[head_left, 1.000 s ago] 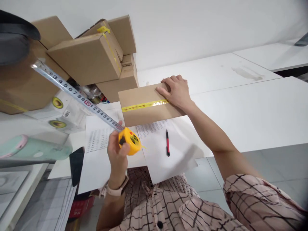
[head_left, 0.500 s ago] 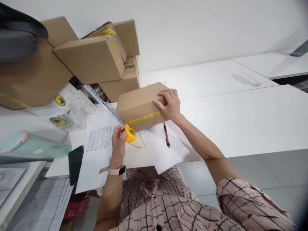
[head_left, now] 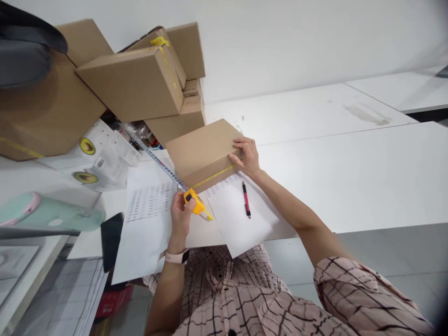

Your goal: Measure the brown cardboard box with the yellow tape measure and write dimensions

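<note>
A yellow tape measure (head_left: 196, 201) is held by my left hand (head_left: 181, 215), its thumb and fingers closed around the case. Its metal blade (head_left: 164, 167) is drawn out up and to the left, passing beside the left end of a brown cardboard box (head_left: 206, 149). A yellow strip of tape runs along the box's near side. My right hand (head_left: 248, 159) grips the right end of this box, thumb on the near side and fingers over the far edge. Beneath the box lie a printed sheet (head_left: 241, 224) and, to its right, a red and black pen (head_left: 246, 200).
Large cardboard boxes (head_left: 133, 88) are stacked at the back left, beside white cartons with avocado pictures (head_left: 101, 154). Another printed sheet (head_left: 140, 242) lies on the left. A mint-green bottle (head_left: 66, 212) and a black flat object (head_left: 111, 238) sit further left. The white table (head_left: 343, 182) extends right.
The box has tilted so more of its top face shows and its near side looks narrower. My left hand and the tape measure have shifted slightly right and down.
</note>
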`<state>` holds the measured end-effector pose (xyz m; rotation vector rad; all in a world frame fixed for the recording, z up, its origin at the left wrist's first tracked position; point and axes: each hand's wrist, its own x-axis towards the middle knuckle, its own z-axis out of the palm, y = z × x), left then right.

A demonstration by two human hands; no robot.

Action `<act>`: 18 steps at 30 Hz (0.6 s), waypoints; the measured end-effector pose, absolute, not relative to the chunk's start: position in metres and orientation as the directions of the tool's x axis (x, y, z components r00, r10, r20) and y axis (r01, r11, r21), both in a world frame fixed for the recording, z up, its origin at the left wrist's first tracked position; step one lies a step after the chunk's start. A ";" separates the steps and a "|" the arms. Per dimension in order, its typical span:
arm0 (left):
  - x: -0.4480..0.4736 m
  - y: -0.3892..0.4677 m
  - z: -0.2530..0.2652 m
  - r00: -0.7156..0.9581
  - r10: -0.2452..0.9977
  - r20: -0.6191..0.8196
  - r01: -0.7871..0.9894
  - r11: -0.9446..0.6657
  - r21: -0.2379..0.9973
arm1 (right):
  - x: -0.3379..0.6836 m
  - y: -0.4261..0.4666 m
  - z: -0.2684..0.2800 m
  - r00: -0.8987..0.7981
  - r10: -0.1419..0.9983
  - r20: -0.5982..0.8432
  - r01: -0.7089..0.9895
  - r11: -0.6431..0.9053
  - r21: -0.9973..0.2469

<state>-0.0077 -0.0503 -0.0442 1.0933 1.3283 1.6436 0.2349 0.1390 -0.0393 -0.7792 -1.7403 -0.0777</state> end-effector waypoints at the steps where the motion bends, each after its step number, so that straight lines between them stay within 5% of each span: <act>1: -0.009 -0.049 -0.044 -0.353 0.922 0.158 -0.030 -0.179 0.983 | 0.236 0.136 -0.039 -0.101 0.457 0.884 0.546 0.768 -0.335; 18: -0.043 0.007 -0.023 -0.113 0.991 0.077 0.021 -0.075 0.997 | 0.254 0.076 -0.028 -0.030 0.588 0.808 0.811 0.487 -0.324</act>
